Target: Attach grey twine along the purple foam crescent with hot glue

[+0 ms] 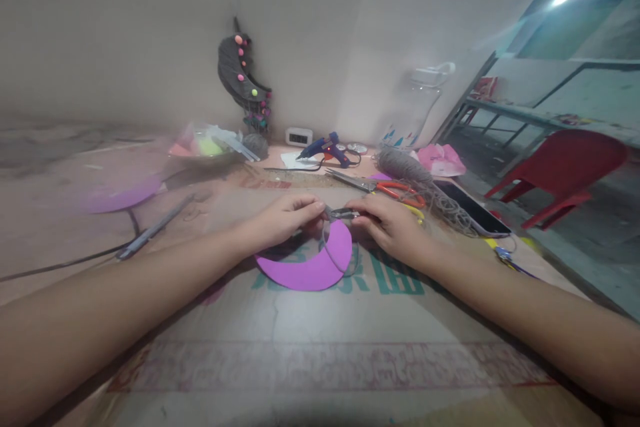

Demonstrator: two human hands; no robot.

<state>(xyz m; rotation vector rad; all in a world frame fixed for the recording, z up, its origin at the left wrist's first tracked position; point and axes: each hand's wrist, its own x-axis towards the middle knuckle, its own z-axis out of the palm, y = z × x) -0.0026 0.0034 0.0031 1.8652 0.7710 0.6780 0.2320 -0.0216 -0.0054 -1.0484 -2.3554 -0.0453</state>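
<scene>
A flat purple crescent (300,273) lies on the tabletop between my hands, its right horn pointing up. Grey yarn (329,252) loops around that right horn. My left hand (293,217) is closed in a pinch on the yarn just above the horn's tip. Opposite it, my right hand (387,223) pinches another part of the same yarn, with a short dark stretch of strands between the two sets of fingertips. The fingertips partly hide how the yarn is crossed there.
Behind my hands are orange-handled scissors (395,190), a blue glue gun (327,147), a grey yarn ball (403,163) and a phone (470,207). A decorated grey crescent (233,67) hangs on the wall. A clear bottle (413,110) stands back right; a red chair (565,167) is beyond.
</scene>
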